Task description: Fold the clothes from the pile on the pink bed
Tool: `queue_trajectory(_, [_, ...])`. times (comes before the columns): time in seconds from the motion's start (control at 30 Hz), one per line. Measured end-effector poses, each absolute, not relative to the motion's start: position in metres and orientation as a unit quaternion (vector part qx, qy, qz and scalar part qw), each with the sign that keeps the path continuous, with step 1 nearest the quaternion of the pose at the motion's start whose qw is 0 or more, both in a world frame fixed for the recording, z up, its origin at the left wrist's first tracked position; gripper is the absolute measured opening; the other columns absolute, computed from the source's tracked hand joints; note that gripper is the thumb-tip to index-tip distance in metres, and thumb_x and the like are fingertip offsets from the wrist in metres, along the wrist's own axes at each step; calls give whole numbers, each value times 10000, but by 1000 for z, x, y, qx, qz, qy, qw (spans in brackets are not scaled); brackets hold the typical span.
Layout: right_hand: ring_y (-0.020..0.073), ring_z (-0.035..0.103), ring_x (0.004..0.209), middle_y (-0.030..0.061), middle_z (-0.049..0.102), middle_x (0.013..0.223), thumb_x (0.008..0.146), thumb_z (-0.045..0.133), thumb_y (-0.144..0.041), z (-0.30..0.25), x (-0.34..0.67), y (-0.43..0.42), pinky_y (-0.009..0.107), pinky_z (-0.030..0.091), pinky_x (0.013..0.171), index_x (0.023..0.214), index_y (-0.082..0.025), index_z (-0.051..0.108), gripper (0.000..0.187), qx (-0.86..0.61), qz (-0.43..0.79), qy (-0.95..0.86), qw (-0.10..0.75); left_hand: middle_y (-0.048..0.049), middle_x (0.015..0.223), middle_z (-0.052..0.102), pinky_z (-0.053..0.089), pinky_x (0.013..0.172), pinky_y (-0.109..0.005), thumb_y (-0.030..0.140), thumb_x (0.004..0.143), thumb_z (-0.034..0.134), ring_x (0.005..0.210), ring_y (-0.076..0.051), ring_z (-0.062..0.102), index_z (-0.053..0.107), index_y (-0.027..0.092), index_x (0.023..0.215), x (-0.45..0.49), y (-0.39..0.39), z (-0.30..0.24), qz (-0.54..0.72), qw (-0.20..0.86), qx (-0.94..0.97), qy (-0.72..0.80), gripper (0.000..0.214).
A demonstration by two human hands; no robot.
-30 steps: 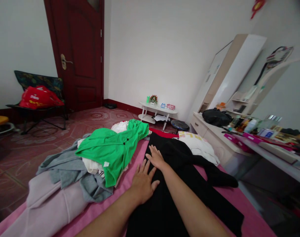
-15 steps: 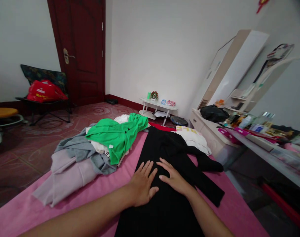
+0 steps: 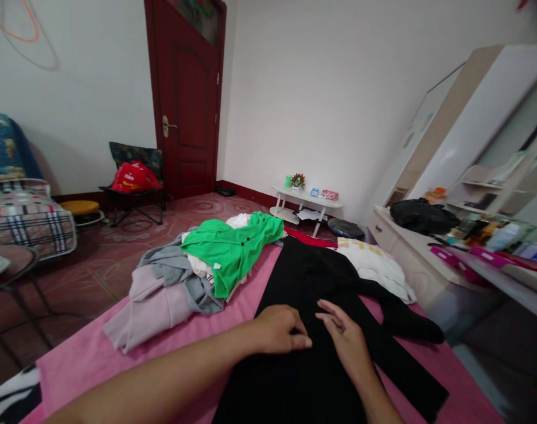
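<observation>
A long black garment (image 3: 312,277) lies spread flat on the pink bedcover (image 3: 74,365), one sleeve stretching to the right. My left hand (image 3: 277,330) rests on its middle with the fingers curled down into the cloth. My right hand (image 3: 345,338) lies beside it, fingers bent and pressing on the fabric. The two hands almost touch. Left of the black garment sits a heap of clothes: a green shirt (image 3: 233,247) on top, a grey piece (image 3: 171,271) and a pale pink piece (image 3: 149,306).
A white garment (image 3: 374,265) and a red one (image 3: 304,238) lie at the far end of the bed. A cluttered dresser (image 3: 427,253) stands on the right. A small white table (image 3: 306,203), a dark red door (image 3: 189,100) and a chair with a red bag (image 3: 133,176) lie beyond.
Both hands have drawn back toward me along the black garment and come together. Their fingers went from flat and spread to curled on the cloth. My view has swung left.
</observation>
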State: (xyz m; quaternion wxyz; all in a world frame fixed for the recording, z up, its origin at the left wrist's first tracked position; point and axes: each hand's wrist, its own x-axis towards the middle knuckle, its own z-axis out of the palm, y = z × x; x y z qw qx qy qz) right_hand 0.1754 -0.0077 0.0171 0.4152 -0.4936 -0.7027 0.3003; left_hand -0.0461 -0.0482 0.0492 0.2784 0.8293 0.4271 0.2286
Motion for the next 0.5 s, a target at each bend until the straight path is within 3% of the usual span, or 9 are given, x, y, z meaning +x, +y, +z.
queue_trajectory(0.1, [268,614,1076,115,647,1176,827,463,-427,26,220,5,415,451,983,1130,-210,612,401,-586,154,-645,467,-45,744,708,485,685,-262,361,926,383,703,-174,657,699,141,983,-41,-14,36,319,323,744,490,389])
queue_trajectory(0.2, [338,562,1129,156,621,1194,740,542,-487,31,274,16,481,423,982,1144,-186,621,510,-682,21,-625,379,-27,686,671,446,632,-246,310,927,348,646,-158,620,666,120,1031,-38,-2,21,356,317,720,504,385])
queue_trajectory(0.33, [353,596,1043,175,622,1144,635,641,-555,27,313,17,467,467,895,1071,-151,664,596,-753,31,-615,233,-1,686,651,404,614,-232,318,854,498,632,-144,584,707,164,909,-41,-4,13,377,335,715,484,265])
queue_trajectory(0.43, [330,590,1062,162,592,1186,691,594,-552,23,311,9,426,476,867,985,-183,687,481,-763,38,-618,185,-1,654,631,396,615,-231,337,868,485,630,-143,569,703,154,925,-44,-5,15,388,357,708,471,291])
queue_trajectory(0.5, [331,595,1063,171,578,1204,750,524,-564,22,304,3,422,485,832,1034,-194,669,488,-786,40,-593,168,-1,646,625,394,618,-228,340,866,492,637,-141,564,701,148,923,-45,-4,16,392,371,703,463,289])
